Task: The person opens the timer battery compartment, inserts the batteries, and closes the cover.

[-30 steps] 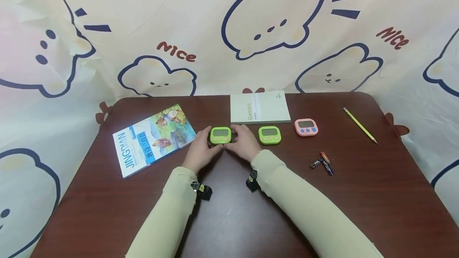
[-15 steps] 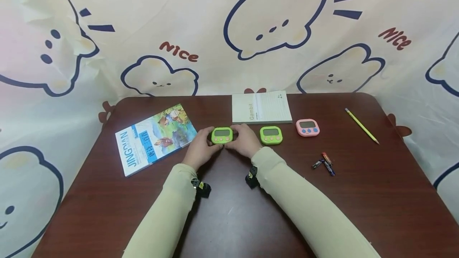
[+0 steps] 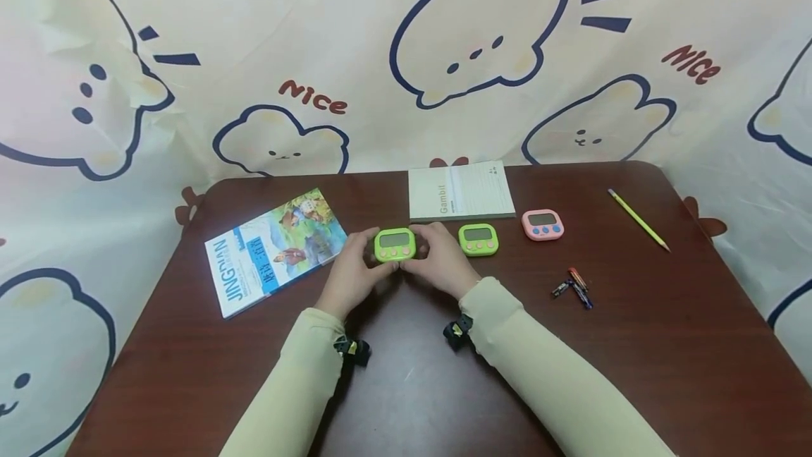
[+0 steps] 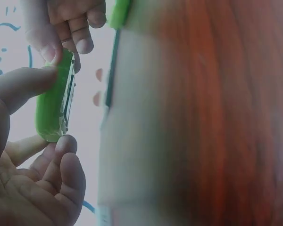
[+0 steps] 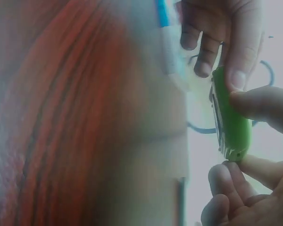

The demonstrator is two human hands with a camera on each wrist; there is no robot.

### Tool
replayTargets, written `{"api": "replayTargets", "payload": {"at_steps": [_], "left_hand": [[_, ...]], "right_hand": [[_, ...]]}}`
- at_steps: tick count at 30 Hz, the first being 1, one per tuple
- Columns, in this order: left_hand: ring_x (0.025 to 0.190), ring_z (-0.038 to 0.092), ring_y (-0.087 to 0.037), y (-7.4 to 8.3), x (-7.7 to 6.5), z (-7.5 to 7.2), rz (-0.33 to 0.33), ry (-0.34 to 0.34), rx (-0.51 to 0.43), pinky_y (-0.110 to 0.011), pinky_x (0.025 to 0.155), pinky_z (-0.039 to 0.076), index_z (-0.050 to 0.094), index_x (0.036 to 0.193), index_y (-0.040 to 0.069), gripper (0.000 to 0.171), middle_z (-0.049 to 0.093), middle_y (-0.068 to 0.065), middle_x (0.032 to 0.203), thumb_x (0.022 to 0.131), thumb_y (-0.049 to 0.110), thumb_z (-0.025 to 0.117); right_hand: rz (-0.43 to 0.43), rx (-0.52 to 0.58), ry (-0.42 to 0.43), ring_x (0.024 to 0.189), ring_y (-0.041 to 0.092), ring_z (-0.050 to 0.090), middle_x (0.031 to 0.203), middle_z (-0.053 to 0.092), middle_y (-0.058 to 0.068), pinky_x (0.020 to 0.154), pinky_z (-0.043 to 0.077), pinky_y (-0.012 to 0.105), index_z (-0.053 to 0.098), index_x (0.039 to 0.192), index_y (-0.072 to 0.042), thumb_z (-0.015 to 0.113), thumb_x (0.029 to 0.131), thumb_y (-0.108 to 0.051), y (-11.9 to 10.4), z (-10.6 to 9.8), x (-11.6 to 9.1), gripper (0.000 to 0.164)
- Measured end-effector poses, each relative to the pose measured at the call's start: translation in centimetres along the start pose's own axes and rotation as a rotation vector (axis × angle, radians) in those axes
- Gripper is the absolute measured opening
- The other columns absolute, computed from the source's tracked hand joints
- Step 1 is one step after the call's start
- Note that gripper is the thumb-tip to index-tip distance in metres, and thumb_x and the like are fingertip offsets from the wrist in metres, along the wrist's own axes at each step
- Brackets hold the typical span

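A lime-green digital timer (image 3: 395,245) is held between both hands, its grey screen facing up toward the head camera. My left hand (image 3: 352,270) pinches its left side, and my right hand (image 3: 442,259) pinches the right side. In the left wrist view the timer (image 4: 56,101) appears edge-on, with the thumbs on one face and fingers at its ends. The right wrist view also shows the timer (image 5: 232,117) raised off the table. A second green timer (image 3: 478,240) lies just right of my right hand.
A pink timer (image 3: 542,225), several small batteries (image 3: 573,288) and a yellow pencil (image 3: 638,220) lie to the right on the brown table (image 3: 406,400). Behind the hands is a pale notebook (image 3: 462,192). A colourful book (image 3: 275,252) lies at the left, close to my left hand.
Both hands have lifted the held green timer from the table, and it looks slightly larger now. The head view has shifted a little; the other objects lie as before.
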State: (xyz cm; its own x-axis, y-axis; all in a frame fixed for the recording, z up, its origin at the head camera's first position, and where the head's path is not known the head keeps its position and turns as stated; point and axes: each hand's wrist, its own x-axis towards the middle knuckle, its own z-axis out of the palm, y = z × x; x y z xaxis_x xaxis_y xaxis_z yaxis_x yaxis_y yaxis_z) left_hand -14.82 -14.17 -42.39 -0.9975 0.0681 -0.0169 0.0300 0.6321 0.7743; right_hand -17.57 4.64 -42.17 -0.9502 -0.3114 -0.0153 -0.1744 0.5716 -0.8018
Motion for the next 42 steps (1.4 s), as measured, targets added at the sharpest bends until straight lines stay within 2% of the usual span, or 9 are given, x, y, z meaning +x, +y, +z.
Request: {"api": "replayTargets", "payload": {"at_steps": [6,13,16,20,23,31,35,42], "left_hand": [[0.101,0.059,-0.024,1.9,-1.5,-0.4,0.059,0.024,-0.048,-0.04,0.085,0.054,0.048,0.145,0.007,0.069,0.051,-0.01,0.129,0.086,0.02,0.081],[0.095,0.056,-0.02,3.8,-3.6,-0.2,0.146,0.054,-0.082,-0.037,0.081,0.054,0.051,0.142,0.009,0.069,0.051,-0.006,0.123,0.083,0.02,0.085],[0.096,0.055,-0.018,4.3,-4.4,-0.1,0.191,0.078,-0.1,-0.037,0.081,0.054,0.051,0.142,0.009,0.07,0.051,-0.005,0.122,0.082,0.02,0.086],[0.095,0.055,-0.017,4.9,-5.2,-0.4,0.262,0.125,-0.129,-0.037,0.08,0.054,0.052,0.141,0.008,0.072,0.051,-0.006,0.122,0.079,0.017,0.088],[0.094,0.055,-0.016,5.2,-5.4,-0.7,0.295,0.147,-0.154,-0.04,0.079,0.054,0.054,0.139,0.009,0.071,0.051,-0.004,0.121,0.078,0.017,0.089],[0.099,0.058,-0.016,5.8,-5.9,-0.6,0.312,0.108,-0.211,-0.048,0.084,0.056,0.054,0.138,0.011,0.069,0.051,-0.001,0.124,0.079,0.02,0.088],[0.102,0.062,-0.015,6.0,-5.7,-0.5,0.309,0.069,-0.23,-0.046,0.088,0.057,0.054,0.135,0.015,0.067,0.053,0.001,0.124,0.077,0.019,0.089],[0.105,0.065,-0.011,6.4,-5.8,-0.1,0.301,-0.008,-0.281,-0.044,0.098,0.053,0.052,0.133,0.015,0.069,0.061,0.002,0.124,0.076,0.018,0.09]], "right_hand": [[-0.087,0.014,0.031,0.116,0.024,0.053,0.134,0.051,0.011,0.1,0.047,0.043,0.049,0.144,-0.004,0.08,0.086,-0.02,-0.7,-1.2,-2.4,0.068],[-0.16,0.059,0.074,0.112,0.024,0.053,0.129,0.057,0.009,0.093,0.05,0.041,0.051,0.141,-0.002,0.082,0.083,-0.016,-1.2,-2.8,-5.4,0.068],[-0.202,0.075,0.087,0.111,0.024,0.052,0.127,0.057,0.008,0.092,0.05,0.045,0.051,0.142,-0.001,0.082,0.082,-0.014,-1.8,-3.5,-6.5,0.069],[-0.261,0.076,0.105,0.107,0.023,0.052,0.124,0.057,0.007,0.089,0.051,0.045,0.052,0.142,-0.002,0.083,0.081,-0.012,-2.6,-4.2,-7.2,0.069],[-0.289,0.066,0.113,0.104,0.02,0.053,0.124,0.058,0.006,0.086,0.052,0.04,0.052,0.142,-0.003,0.083,0.082,-0.012,-3.1,-4.7,-7.5,0.068],[-0.287,0.052,0.105,0.103,0.02,0.055,0.124,0.059,0.005,0.084,0.054,0.038,0.055,0.139,-0.005,0.087,0.078,-0.011,-3.4,-5.9,-8.4,0.069],[-0.285,0.032,0.093,0.103,0.024,0.057,0.127,0.06,0.004,0.086,0.054,0.04,0.056,0.137,-0.005,0.088,0.076,-0.013,-3.0,-6.5,-8.5,0.069],[-0.317,0.011,0.074,0.106,0.016,0.057,0.127,0.061,-0.001,0.087,0.052,0.036,0.058,0.134,-0.008,0.091,0.073,-0.013,-2.4,-7.7,-9.1,0.07]]}}
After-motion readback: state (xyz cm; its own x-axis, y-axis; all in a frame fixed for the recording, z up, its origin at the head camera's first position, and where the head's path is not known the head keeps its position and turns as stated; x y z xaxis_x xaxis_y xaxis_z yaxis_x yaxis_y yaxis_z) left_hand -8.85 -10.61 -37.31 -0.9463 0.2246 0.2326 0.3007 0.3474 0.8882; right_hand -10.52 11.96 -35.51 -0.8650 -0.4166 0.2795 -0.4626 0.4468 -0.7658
